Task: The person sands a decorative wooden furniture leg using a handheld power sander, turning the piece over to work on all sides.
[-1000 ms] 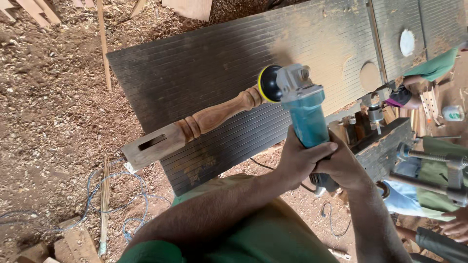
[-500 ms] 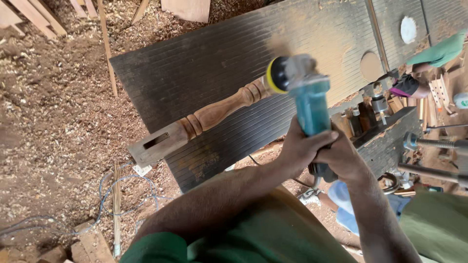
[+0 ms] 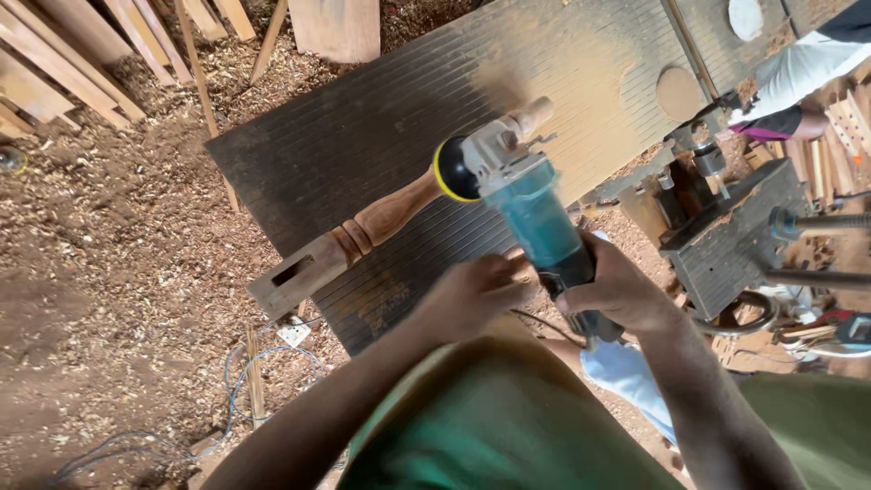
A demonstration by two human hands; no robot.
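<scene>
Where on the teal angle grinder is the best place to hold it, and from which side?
Grip the teal angle grinder by its slim dark rear barrel, from the near end, as both hands do. The yellow-rimmed disc at the far end faces the turned wooden leg.

Sawdust [image 3: 109,236] all over the floor, planks [image 3: 63,63] stacked far left of the ribbed board [image 3: 363,136], blue cable [image 3: 245,381] below it.
</scene>
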